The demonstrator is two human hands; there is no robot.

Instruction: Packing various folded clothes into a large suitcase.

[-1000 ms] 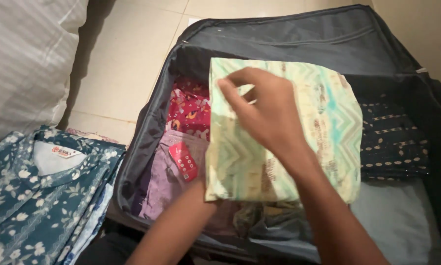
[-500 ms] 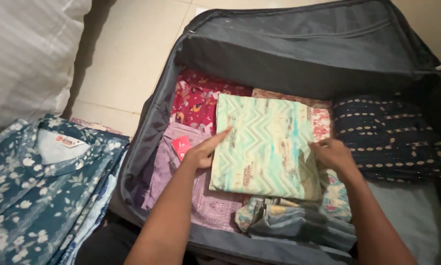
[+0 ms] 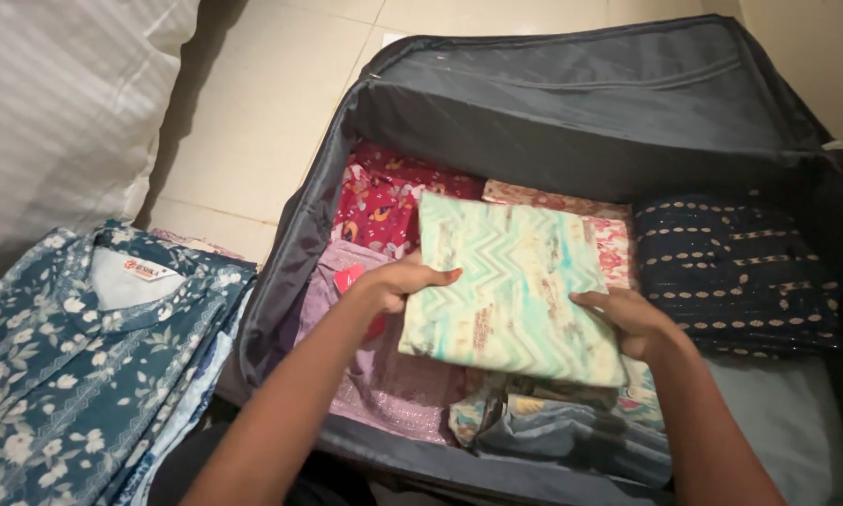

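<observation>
A folded pale green garment with a zigzag print (image 3: 510, 286) lies flat on the clothes inside an open grey suitcase (image 3: 571, 112). My left hand (image 3: 402, 281) grips its left edge, thumb over the top. My right hand (image 3: 627, 319) holds its right edge near the lower corner. Under and around it lie a red patterned garment (image 3: 388, 201), a mauve garment (image 3: 384, 375), a pink floral piece (image 3: 609, 234) and a folded blue-grey piece (image 3: 571, 436).
A dark navy garment with pale dotted rows (image 3: 735, 276) fills the suitcase's right side. A stack of folded clothes topped by a blue floral shirt (image 3: 74, 365) sits at the left. A white striped pillow (image 3: 56, 112) lies beyond it. Beige floor tiles (image 3: 271, 103) show behind.
The green garment was held up tilted in my right hand a second ago; it has come down flat onto the clothes, and both hands have stayed on its edges since.
</observation>
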